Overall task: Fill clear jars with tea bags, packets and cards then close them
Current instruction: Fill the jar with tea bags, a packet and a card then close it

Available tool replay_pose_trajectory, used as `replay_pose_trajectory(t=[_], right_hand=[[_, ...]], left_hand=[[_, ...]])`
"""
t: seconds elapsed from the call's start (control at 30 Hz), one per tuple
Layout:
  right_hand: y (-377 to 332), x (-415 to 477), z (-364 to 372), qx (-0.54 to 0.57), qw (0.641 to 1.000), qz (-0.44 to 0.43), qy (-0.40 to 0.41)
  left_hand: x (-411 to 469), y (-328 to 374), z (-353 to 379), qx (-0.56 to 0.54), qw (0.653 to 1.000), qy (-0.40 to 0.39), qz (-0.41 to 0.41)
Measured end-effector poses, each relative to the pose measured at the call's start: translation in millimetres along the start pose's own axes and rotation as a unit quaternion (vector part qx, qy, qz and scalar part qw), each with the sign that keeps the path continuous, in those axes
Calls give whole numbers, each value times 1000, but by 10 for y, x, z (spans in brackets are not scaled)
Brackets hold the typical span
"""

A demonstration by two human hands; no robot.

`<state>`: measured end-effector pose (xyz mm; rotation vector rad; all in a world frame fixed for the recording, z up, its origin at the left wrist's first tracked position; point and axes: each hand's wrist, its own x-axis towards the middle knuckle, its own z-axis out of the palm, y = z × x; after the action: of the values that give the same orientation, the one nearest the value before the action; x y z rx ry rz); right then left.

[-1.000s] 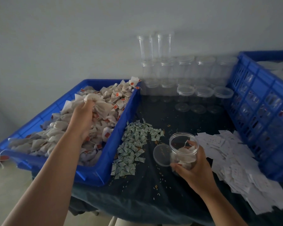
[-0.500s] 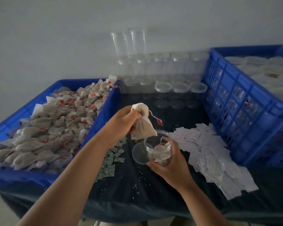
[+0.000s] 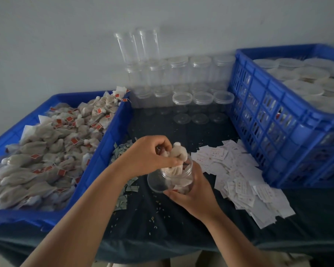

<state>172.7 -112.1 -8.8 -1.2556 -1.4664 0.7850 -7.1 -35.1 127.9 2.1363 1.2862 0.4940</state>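
Currently the left hand [image 3: 152, 157] pinches a white cloth tea bag [image 3: 178, 154] half inside the mouth of the clear round plastic jar [image 3: 178, 178], which the right hand [image 3: 193, 191] grips; remaining travel: likely downward

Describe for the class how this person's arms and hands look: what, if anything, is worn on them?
Nothing is worn. The left hand and right hand are ungloved, and no ring shows on the visible fingers. The left forearm and right forearm are bare down to the picture's lower edge: no sleeve, watch, bracelet or marking shows.
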Motion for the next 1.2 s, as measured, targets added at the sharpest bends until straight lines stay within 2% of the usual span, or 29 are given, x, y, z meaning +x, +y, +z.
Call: replay_pose_trajectory(t=[0.23, 0.4, 0.47, 0.6, 0.63, 0.7, 0.77, 0.8, 0.87, 0.97, 1.13, 1.2], right_hand=[[14, -8, -6, -16, 1000, -7, 3], [13, -8, -13, -18, 1000, -11, 9], [0, -9, -13, -17, 1000, -13, 10], [2, -7, -7, -13, 1000, -17, 10], [5, -9, -5, -11, 1000, -18, 10], [6, -9, -2, -13, 1000, -22, 10], [-2, -4, 2, -16, 1000, -24, 11], [-2, -2, 3, -14, 1000, -23, 11], [13, -3, 6, -4, 1000, -18, 7], [41, -16, 11, 1, 1000, -8, 0], [42, -24, 7, -10, 1000, -23, 4], [53, -24, 11, -11, 1000, -17, -1]], left_hand=[[-42, 7, -39, -77, 996, 48, -15], [-105, 106, -157, -167, 978, 127, 4], [-124, 131, -201, -169, 979, 116, 21], [-207, 150, -203, -23, 999, -39, 19], [-223, 148, -162, 22, 999, -43, 12], [-247, 159, -82, 97, 995, 26, 12], [-281, 180, -15, 145, 985, 78, 56], [-299, 179, 21, 159, 981, 70, 84], [-345, 193, 117, 199, 975, -5, 103], [-389, 222, 348, 295, 947, -98, 84], [-364, 267, 377, 326, 937, -88, 86], [-376, 261, 303, 287, 951, -26, 112]])
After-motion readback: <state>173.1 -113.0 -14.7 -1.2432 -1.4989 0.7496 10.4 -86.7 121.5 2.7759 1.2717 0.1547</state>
